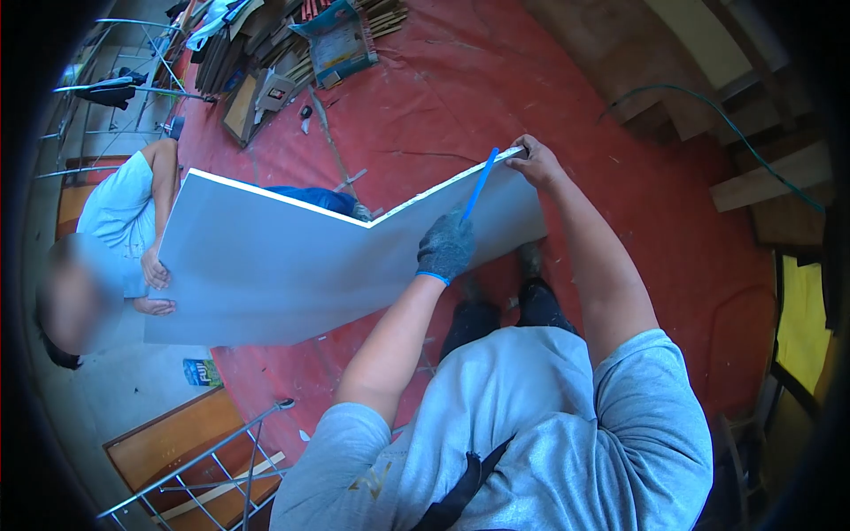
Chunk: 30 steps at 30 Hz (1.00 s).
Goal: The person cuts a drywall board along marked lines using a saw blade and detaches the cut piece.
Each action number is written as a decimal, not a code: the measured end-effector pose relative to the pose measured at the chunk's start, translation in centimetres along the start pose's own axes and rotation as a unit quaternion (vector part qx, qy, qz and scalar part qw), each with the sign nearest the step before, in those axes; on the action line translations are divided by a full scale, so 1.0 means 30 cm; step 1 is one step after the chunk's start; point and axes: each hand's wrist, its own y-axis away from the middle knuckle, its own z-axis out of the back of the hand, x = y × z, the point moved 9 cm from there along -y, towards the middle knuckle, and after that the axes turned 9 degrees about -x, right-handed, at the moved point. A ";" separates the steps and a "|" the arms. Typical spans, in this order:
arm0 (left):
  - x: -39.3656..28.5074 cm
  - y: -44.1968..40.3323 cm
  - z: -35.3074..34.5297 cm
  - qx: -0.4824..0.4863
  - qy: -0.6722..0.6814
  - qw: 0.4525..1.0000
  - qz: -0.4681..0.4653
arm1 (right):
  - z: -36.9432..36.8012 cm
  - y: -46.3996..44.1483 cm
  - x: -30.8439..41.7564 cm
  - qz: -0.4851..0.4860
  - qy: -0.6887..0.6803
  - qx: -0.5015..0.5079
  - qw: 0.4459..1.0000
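Grey board [266, 265]: angled notch already formed in white-cored upper edge; anything left, cannot tell | tilted over red floor sheet [443, 106], co-worker [119, 208] at far end edge | gloved left hand [446, 246] closed round blue stick [481, 184] | bare right hand [538, 165] pinching board's near upper corner

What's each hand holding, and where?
Left hand: the blue tool, by its lower end. Right hand: the grey board, at its upper right corner.

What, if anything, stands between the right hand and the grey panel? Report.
Nothing visible: the right hand grips the grey panel at its edge. The blue stick in the left hand shows beside that grip.
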 end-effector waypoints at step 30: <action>-0.100 0.010 -0.171 -0.423 -0.303 0.782 -0.343 | -0.013 0.032 -0.010 0.350 -0.228 -0.183 0.890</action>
